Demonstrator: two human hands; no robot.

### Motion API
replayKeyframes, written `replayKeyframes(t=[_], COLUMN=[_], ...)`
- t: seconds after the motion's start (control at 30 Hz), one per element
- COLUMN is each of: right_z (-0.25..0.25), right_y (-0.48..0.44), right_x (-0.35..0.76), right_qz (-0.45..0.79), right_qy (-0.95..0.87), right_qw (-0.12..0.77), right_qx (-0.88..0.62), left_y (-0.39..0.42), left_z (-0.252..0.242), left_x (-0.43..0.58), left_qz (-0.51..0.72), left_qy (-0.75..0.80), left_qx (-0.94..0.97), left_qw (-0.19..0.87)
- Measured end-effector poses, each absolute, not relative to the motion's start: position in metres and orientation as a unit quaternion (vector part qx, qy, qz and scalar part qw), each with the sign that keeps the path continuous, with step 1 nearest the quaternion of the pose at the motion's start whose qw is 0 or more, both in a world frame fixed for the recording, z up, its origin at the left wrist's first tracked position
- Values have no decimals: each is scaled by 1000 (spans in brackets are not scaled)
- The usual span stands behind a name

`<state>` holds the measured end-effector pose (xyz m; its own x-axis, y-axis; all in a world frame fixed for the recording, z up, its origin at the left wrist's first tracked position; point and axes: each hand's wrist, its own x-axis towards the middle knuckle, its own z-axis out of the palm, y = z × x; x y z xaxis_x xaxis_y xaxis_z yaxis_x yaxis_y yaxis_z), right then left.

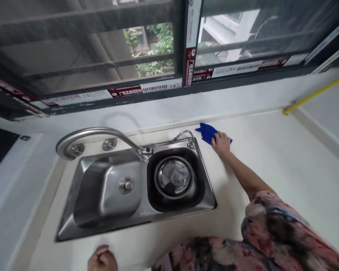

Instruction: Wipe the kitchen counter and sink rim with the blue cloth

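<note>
My right hand (222,143) rests on a crumpled blue cloth (208,132) on the white countertop, right of the sink, near the back wall. Its fingers are curled over the cloth and press it against the surface. My left hand (102,259) is closed in a fist at the front edge of the counter, below the left basin; nothing shows in it. Beside the cloth is the double steel sink (144,188). In its right basin sits a round metal bowl (157,184) with a grey cloth (175,175) and a dark scrubber-like lump (169,188) inside.
A curved steel faucet (101,130) arches over the left basin, with a drain (126,185) below. A thin small spout (185,132) stands at the sink's back right corner. Window frames (158,86) run along the back. A yellow pipe (318,93) meets the counter at right.
</note>
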<state>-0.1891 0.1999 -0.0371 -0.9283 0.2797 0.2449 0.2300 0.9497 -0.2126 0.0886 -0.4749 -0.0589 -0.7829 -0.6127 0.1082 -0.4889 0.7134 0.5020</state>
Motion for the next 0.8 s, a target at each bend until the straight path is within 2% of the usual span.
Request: replayKeyframes(t=[0.17,0.3,0.37,0.53,0.6,0.7,0.8], right_z=[-31,-31,-29,-16,-8,3,12], right_y=[165,138,126,82,57,18,-12], right_x=[-111,-56,-33,-5,-11,-39,-87], right_qz=[25,46,112,439,523,567,527], right_qy=[-987,-990,-984,-883,-832,-803,-828], right_qw=[105,92,90,9,-10,1,63], right_qx=[-121,-100,-108,-163,-183,-185,-181], left_y=[-472,-468,-466,-466,-467,-468,-469], left_z=[-65,-63,-62,-62,-63,-66,-69], left_x=[88,86,86,87,88,90,92], left_qz=[-266,-244,-241,-260,-274,-277,-269], left_qy=[-908,-915,-918,-917,-916,-918,-917], left_qx=[295,288,281,265,253,244,245], left_qw=[133,145,142,147,149,146,163])
